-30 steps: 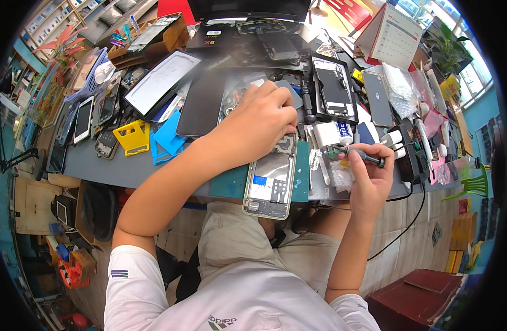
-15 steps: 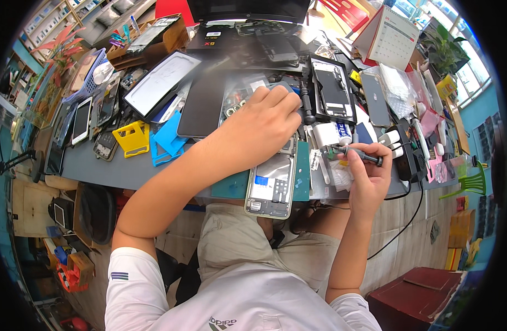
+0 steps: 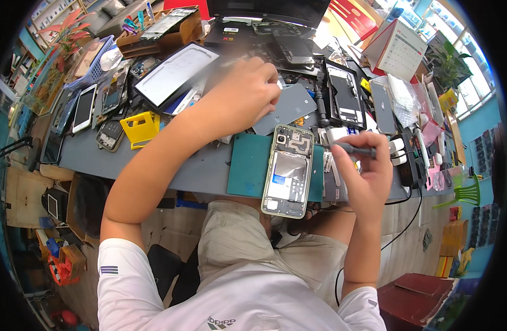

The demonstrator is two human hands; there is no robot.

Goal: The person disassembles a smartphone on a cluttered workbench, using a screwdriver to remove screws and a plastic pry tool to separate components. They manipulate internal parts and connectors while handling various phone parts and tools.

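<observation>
My left hand [image 3: 251, 88] hovers over the clutter beyond a dismantled smartphone [image 3: 288, 174]. Its fingers are curled and its fingertips hidden, so what they hold, if anything, cannot be made out. Beside it lies a grey phone back cover [image 3: 289, 107]. With its back off, the phone shows its inner parts and rests on a green mat [image 3: 248, 168], its lower end past the table edge. To the phone's right, my right hand [image 3: 366, 168] is closed around a dark-handled screwdriver [image 3: 357, 149], whose shaft points left toward the phone's upper end.
A boxed white panel [image 3: 176, 74] and a yellow phone stand [image 3: 139, 129] lie to the left. At the right are another opened phone in a black tray [image 3: 344, 94], a power strip with white plugs [image 3: 409, 160] and a desk calendar [image 3: 395, 51].
My left hand has moved away from above the phone, uncovering its camera end and the grey back cover. My right hand still holds the screwdriver, now closer to the phone. The view has shifted slightly.
</observation>
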